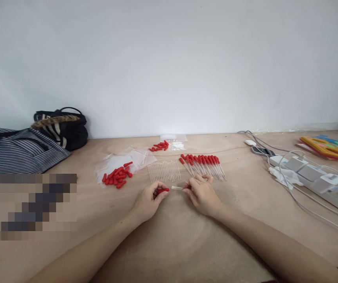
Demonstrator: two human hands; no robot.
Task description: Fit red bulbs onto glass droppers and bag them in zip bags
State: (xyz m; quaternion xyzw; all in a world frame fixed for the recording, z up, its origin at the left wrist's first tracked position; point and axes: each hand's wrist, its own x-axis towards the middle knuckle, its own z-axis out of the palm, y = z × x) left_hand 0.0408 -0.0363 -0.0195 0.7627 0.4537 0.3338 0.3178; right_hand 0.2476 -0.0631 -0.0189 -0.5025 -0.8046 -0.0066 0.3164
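My left hand (pixel 149 201) pinches a red rubber bulb (pixel 163 190), its end pointing right. Facing it, my right hand (pixel 200 194) grips a clear glass tube (pixel 177 188); a small gap separates tube and bulb. Behind my hands lies a row of clear tubes (pixel 164 171). To the right of that row are several tubes fitted with red bulbs (pixel 205 160), side by side. A pile of loose red bulbs (pixel 117 176) rests at the left on a clear plastic bag (pixel 139 157).
Farther back are more red bulbs (pixel 160 146) and tubes on a bag (pixel 178 144). A striped bag (pixel 24 151) and a black bag (pixel 71 131) stand at left. A power strip (pixel 319 181) with cables, a phone-like device (pixel 262 151) and orange frames (pixel 325 148) lie at right.
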